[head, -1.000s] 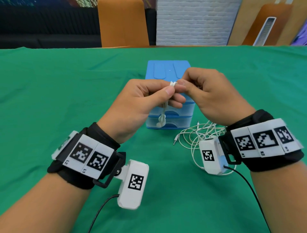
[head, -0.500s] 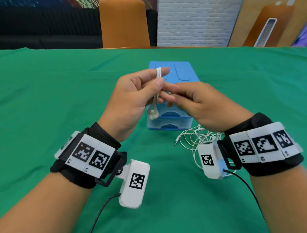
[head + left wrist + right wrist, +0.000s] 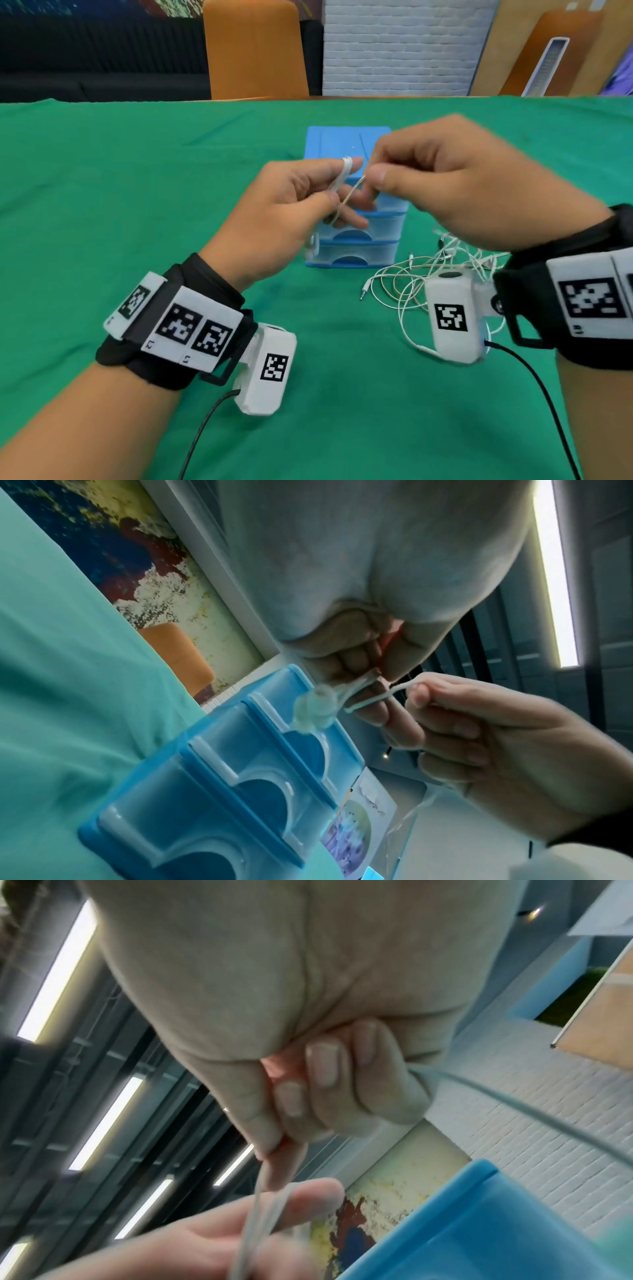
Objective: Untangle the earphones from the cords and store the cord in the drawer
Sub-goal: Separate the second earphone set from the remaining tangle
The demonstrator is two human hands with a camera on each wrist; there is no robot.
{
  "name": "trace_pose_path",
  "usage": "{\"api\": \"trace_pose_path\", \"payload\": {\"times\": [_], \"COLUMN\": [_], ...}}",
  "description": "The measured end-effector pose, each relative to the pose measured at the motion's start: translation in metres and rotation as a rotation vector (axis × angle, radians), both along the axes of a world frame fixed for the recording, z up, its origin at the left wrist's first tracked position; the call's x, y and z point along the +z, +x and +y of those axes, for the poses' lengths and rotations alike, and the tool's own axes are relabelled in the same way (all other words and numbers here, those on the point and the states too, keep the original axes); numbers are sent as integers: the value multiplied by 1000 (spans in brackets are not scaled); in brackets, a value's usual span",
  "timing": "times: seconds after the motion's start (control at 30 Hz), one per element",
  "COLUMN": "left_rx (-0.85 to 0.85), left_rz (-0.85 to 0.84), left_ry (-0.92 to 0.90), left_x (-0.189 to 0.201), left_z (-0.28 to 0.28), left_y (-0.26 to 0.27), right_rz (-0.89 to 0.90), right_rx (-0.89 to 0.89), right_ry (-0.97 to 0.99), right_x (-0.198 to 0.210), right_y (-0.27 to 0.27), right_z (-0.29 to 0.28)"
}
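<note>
Up close, the left hand (image 3: 274,212) grips coiled earphones (image 3: 342,171); beside it, the right hand (image 3: 462,185) pinches their loose strand above the drawer (image 3: 346,140).

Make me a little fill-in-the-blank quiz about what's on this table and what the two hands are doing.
1. The left hand has white cord looped over its ____ finger.
2. The right hand ____ a strand of that cord between thumb and forefinger.
3. The little drawer unit has a ____ top, and all its drawers are shut.
4. A loose tangle of white cords lies on the green tablecloth, to the ____ of the drawer unit.

Missing words: index; pinches; blue; right
</note>
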State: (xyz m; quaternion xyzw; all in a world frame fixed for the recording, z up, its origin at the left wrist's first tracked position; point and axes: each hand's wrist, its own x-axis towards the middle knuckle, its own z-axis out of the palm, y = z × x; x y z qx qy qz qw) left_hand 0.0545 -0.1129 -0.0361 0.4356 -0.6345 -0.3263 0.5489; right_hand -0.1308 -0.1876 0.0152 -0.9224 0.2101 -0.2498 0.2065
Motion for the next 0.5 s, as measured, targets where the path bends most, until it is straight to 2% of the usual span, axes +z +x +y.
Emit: {"api": "trace_pose_path", "payload": {"times": [0.13,0.23,0.37,0.5], "left_rx": [-47,-75,-86,36], "left_rz": [-99,-70,121,388], "left_ry": [31,49,1,-59], "left_x": [3,4,10,9], "left_z": [4,5,6,1], "left_y": [-5,-6,-6,-4], "right_rz": [-148,-187,-131,38], "right_rx": [-146,-204,-151,-40], "right_ry": [-107,-77,58,104], "right_x": [-3,-11,-24,-31], "right_y": [-5,-5,2,10], "right_z": [-12,-18,-21,-12]}}
